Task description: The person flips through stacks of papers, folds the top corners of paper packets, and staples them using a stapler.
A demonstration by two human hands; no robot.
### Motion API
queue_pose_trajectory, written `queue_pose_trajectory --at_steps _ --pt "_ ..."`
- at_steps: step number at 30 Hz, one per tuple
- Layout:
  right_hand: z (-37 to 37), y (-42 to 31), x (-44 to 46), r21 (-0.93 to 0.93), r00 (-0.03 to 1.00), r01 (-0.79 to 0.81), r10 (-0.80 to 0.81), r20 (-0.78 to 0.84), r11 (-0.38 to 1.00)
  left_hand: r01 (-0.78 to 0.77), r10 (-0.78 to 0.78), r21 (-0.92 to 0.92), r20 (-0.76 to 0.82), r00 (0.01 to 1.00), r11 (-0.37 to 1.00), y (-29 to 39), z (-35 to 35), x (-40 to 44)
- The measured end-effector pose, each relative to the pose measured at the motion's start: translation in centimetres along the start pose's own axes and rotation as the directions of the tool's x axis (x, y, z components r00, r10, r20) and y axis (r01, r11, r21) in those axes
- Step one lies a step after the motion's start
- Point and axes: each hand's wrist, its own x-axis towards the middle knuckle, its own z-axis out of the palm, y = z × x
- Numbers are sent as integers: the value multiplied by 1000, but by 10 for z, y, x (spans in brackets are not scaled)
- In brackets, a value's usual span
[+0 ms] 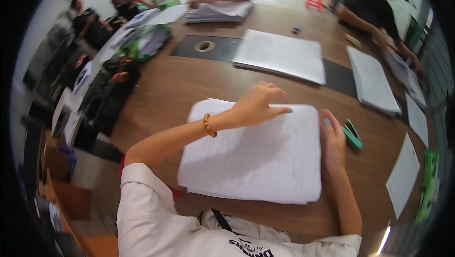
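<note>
A thick stack of printed paper (246,162) lies on the table right before me. My left hand (259,104), with a beaded bracelet at its wrist, is over the stack's far edge; its thumb and fingers are apart, with nothing seen between them. Along the stack's right edge stands my right hand (334,141), fingers stretched forward and holding nothing that I can see. Whether it touches the paper cannot be made out. Just right of that hand is a teal stapler (352,135) on the tabletop.
Farther across the wooden table (156,91) lie another paper stack (282,55) and a tape roll (204,46). To the right are more papers (372,79), a loose sheet (404,176) and a green package (429,183). Other people work at the far side and right.
</note>
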Motion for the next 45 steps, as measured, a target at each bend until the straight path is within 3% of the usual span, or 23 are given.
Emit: queue_pose_trajectory --at_steps 1,3,4,5,6,16,20,22,29,31,35,38,41,45 --pt "3 -1 0 -20 1000 3 -4 -21 1000 -39 40 -42 37 998 998 0 15 9" --pt "10 -4 -4 -5 999 45 -45 -23 999 -100 103 51 -67 992 994 -6 32 20" --pt "10 -4 -5 -10 997 38 -39 -71 999 -73 74 30 -49 996 997 -3 33 23" --pt "11 -3 -4 7 999 30 -30 -21 1000 -95 96 19 -22 995 995 -1 35 26" --pt "11 -2 -4 23 999 16 -17 40 1000 -79 79 -15 10 997 997 0 38 28" --pt "8 8 -10 87 995 8 -16 95 996 105 -78 -211 133 988 972 10 42 26" --pt "7 7 -11 42 996 22 -26 86 999 101 -70 -211 151 986 972 11 46 28" --pt "10 10 -10 -109 992 99 -90 83 989 26 -9 -189 88 996 982 10 48 28" --pt "10 14 -12 -69 998 50 -47 50 996 83 -53 -231 133 990 969 7 51 31" --pt "9 12 -13 -70 996 65 -60 73 995 18 -4 -193 70 998 981 7 52 28" --pt "11 10 -13 -80 993 95 -89 78 992 34 -19 -180 85 996 983 7 52 27" --pt "6 16 -11 41 994 24 -28 102 999 15 2 -174 98 995 985 9 50 26" --pt "8 20 -14 54 990 91 -96 100 994 3 19 -157 143 990 988 9 46 26" --pt "7 13 -13 -20 987 95 -92 128 995 0 17 -170 100 995 986 11 50 24"
